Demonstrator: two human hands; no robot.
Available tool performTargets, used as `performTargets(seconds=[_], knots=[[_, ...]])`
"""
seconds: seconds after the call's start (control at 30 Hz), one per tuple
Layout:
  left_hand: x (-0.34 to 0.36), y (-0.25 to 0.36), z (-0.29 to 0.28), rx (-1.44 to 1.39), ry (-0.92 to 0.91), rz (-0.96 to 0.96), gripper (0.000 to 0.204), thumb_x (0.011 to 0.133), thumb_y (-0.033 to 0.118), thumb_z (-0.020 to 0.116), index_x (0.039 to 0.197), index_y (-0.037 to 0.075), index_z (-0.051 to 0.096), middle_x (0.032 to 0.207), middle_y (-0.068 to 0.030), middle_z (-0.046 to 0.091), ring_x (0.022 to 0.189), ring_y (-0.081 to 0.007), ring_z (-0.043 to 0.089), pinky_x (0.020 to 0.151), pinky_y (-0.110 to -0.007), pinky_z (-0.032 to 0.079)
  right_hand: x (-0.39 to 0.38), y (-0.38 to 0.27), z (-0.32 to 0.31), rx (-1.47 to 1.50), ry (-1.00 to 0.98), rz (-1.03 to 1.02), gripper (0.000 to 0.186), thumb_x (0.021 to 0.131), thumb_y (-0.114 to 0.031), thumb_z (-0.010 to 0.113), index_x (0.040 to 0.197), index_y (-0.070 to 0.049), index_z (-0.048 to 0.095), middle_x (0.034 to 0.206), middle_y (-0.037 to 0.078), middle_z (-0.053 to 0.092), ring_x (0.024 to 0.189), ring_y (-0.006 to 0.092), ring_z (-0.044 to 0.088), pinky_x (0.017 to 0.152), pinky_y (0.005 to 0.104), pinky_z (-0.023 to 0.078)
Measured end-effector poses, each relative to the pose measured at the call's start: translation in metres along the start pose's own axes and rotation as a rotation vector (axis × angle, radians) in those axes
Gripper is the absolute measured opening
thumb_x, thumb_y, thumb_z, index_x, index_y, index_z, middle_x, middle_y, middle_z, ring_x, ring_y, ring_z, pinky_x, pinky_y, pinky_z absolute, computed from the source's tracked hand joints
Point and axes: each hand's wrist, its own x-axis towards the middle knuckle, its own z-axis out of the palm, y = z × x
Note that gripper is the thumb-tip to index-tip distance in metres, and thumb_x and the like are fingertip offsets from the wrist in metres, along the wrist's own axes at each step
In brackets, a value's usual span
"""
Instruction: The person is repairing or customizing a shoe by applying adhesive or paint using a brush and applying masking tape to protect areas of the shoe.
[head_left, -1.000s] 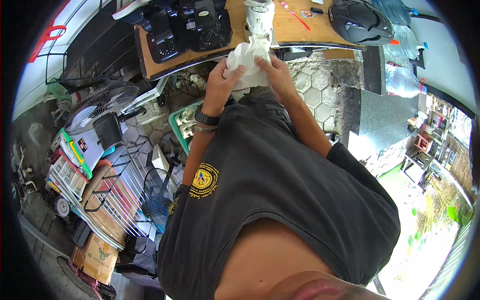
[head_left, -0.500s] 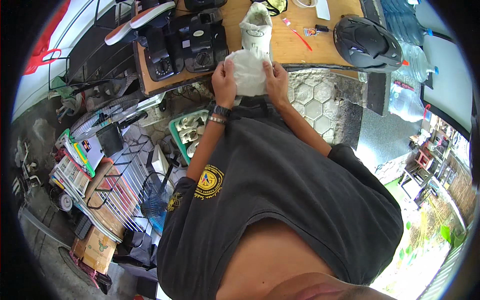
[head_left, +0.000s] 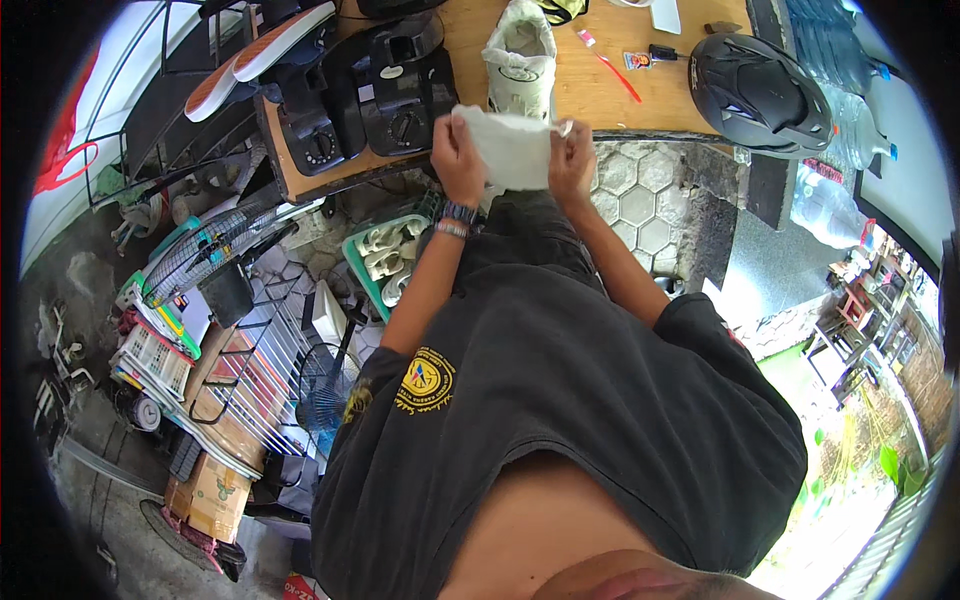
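A white sheet of thin material, like paper or cloth [head_left: 510, 150], is stretched between my two hands at the table's front edge. My left hand [head_left: 457, 160] grips its left side with fingers closed, and my right hand [head_left: 572, 163] pinches its right side. Just beyond it, a worn white shoe [head_left: 518, 65] stands on the wooden table [head_left: 597, 110], its lower part partly hidden by the sheet.
Black machines [head_left: 400, 100] and orange-soled shoes [head_left: 255, 60] are at the left. A red toothbrush [head_left: 615, 75], a black helmet [head_left: 750, 95] and water jugs [head_left: 840, 120] are at the right. A green crate of shoes [head_left: 385, 265] and a wire rack [head_left: 285, 380] sit below.
The sheet has gone from bunched to spread out flatter, its top edge now lower and straighter. Both hands have shifted slightly rightward in the view, and more of the shoe shows.
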Motion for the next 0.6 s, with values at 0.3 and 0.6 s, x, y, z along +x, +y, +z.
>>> performTargets(seconds=[0.3,0.6], knots=[[0.079,-0.023,0.048,0.077,0.034,0.14,0.033,0.108,0.032,0.058,0.097,0.002,0.065,0.082,-0.0151,0.07,0.072,-0.0274,0.068,0.067,-0.039,0.052,0.075,0.012,0.024,0.043,0.15,-0.105,0.025,0.108,-0.023,0.062,0.109,0.0,0.054,0.067,0.001,0.054,0.059,0.0067,0.044,0.052,0.028,0.036],[0.079,-0.043,0.064,0.148,-0.086,-0.068,0.033,0.107,0.032,0.059,0.107,-0.001,0.062,0.096,-0.0143,0.07,0.083,-0.0247,0.066,0.078,-0.038,0.053,0.104,0.034,0.024,-0.082,0.236,-0.136,0.03,0.106,-0.03,0.064,0.107,-0.001,0.057,0.077,0.011,0.065,0.065,0.0192,0.06,0.061,0.0367,0.047]])
